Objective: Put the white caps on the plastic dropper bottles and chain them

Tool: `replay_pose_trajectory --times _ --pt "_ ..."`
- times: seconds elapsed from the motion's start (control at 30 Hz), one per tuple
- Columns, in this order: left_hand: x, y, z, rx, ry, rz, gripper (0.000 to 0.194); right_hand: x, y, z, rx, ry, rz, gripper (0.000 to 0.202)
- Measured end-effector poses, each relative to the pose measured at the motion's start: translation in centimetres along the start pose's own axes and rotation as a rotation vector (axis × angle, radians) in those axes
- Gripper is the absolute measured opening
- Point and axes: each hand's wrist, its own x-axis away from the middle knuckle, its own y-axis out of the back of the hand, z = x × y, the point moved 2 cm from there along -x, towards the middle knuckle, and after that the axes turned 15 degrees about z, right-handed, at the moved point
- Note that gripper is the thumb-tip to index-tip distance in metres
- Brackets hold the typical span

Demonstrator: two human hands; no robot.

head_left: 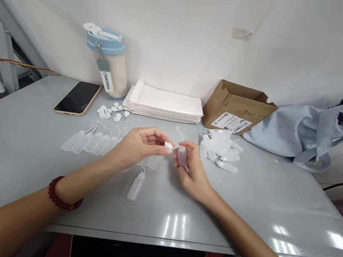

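Observation:
Between thumb and fingertips, my left hand (141,147) pinches a small white cap (168,146). Just to its right, my right hand (192,167) holds a small translucent bottle (182,156) upright, its thin strap sticking up from the neck. Cap and bottle are close but apart. Below my hands, a single bottle with a curved strap (136,186) lies on the table. Several similar bottles (93,142) lie in a row left of my left hand, partly hidden by it. A heap of bottles (220,146) lies right of my right hand. Loose white caps (113,111) are scattered behind the row.
On the grey table (98,216), a phone (78,97) lies at the back left beside a blue-lidded tumbler (112,65). A stack of white envelopes or sheets (165,103) is at the back middle. An open cardboard box (238,110) and a light blue cloth bag (286,129) stand right.

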Motion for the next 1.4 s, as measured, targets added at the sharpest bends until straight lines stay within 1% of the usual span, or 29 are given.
replay_pose_trajectory --times 0.13,0.27,0.47,0.53,0.67,0.77,0.87,1.0,1.07,1.13,1.2,1.27,1.4 --pt "-0.2 -0.6 0.6 -0.002 -0.007 -0.066 0.021 0.2 -0.1 0.4 0.090 -0.017 -0.014 0.059" --pt "-0.3 -0.8 0.8 -0.026 -0.015 -0.075 0.024 0.2 -0.3 0.6 0.186 -0.040 0.008 0.056" --pt "-0.1 -1.3 0.5 -0.184 -0.009 -0.119 0.023 0.4 -0.5 -0.2 0.429 -0.065 -0.002 0.058" --pt "0.0 -1.4 0.5 -0.209 -0.013 -0.124 0.022 0.4 -0.5 -0.2 0.549 -0.043 -0.016 0.054" --pt "0.1 -1.4 0.7 -0.227 0.000 -0.113 0.021 0.3 -0.2 0.4 0.778 -0.041 -0.030 0.037" --pt "0.2 -1.4 0.7 -0.259 0.011 -0.100 0.021 0.2 0.0 0.8 0.865 -0.066 -0.015 0.033" --pt "0.2 -1.5 0.6 -0.314 -0.023 -0.099 0.019 0.3 0.0 0.7 0.818 -0.066 0.000 0.034" --pt "0.2 -1.6 0.6 -0.339 -0.050 -0.078 0.018 0.5 -0.1 0.3 0.558 -0.090 0.041 0.051" --pt "0.1 -1.5 0.6 -0.341 -0.045 -0.049 0.018 0.6 -0.1 0.4 0.459 -0.128 0.057 0.054" --pt "0.0 -1.5 0.5 -0.374 -0.054 -0.010 0.016 0.6 0.0 0.7 0.403 -0.158 0.066 0.050" --pt "0.0 -1.5 0.4 -0.441 -0.096 0.029 0.012 0.7 0.1 1.1 0.350 -0.184 0.081 0.044" --pt "0.0 -1.6 0.1 -0.540 -0.175 0.065 0.008 0.7 0.2 1.4 0.292 -0.210 0.088 0.038" --pt "0.2 -1.9 -0.3 -0.727 -0.322 0.113 0.010 0.9 0.4 1.7 0.201 -0.219 0.080 0.030"
